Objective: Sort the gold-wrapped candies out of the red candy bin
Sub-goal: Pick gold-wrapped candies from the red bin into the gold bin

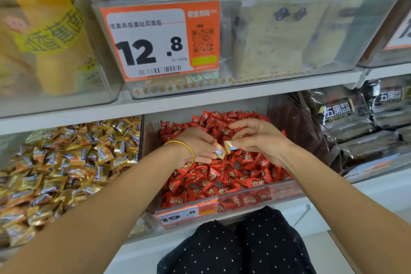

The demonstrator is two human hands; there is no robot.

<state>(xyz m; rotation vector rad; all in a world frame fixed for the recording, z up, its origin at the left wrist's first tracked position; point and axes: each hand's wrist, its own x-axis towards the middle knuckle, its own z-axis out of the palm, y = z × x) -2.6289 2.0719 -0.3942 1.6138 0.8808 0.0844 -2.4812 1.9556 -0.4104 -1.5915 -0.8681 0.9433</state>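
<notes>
The clear bin of red-wrapped candies [222, 176] sits on the lower shelf at centre. Both my hands hover over its pile. My left hand [198, 147], with a gold bangle on the wrist, pinches a gold-wrapped candy [219, 150] between its fingers. My right hand [260, 138] pinches a second gold-wrapped candy [230, 145] right beside the first; the two nearly touch. To the left stands the bin of gold-wrapped candies [66, 167], heaped full.
A clear divider wall [142, 140] separates the two bins. Dark bread packets [355, 122] fill the bin on the right. An upper shelf with bread bins and a 12.8 price tag [155, 40] hangs close above. A 19.8 tag [184, 213] fronts the red bin.
</notes>
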